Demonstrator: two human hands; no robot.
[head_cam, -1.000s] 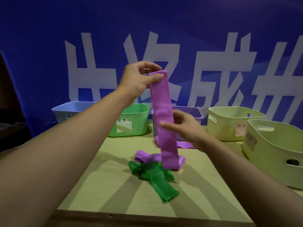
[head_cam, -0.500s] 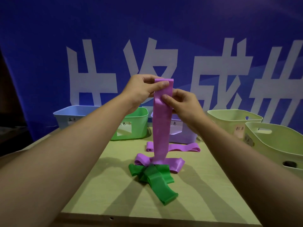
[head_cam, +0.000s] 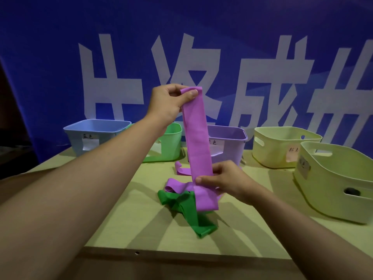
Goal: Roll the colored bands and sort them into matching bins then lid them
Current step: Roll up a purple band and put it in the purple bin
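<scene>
The purple band point(head_cam: 196, 142) hangs nearly upright between the two hands, held taut and flat, most likely so that it can be smoothed before rolling from one end. The left hand point(head_cam: 168, 102) pinches the band's top end between thumb and curled fingers, high above the tabletop point(head_cam: 125, 215), while the right hand point(head_cam: 224, 178) pinches it low down, thumb across the front face, leaving a short tail dangling below the grip. That tail hangs over a loose pile on the tabletop: a crumpled green band point(head_cam: 187, 211) nearest the viewer, a second purple band point(head_cam: 177, 185) lying against it, and a third purple band point(head_cam: 181, 169) a little farther back; whether the tail touches the pile is hard to say from this angle. The bins stand in a row along the far edge, presumably so that each colour has its target within reach: a blue bin point(head_cam: 94, 136), a green bin point(head_cam: 171, 142) partly behind the left forearm, the purple bin point(head_cam: 228, 146) directly behind the held band, and two pale yellow bins point(head_cam: 280, 146) point(head_cam: 333, 182) to the right. No lids are visible.
</scene>
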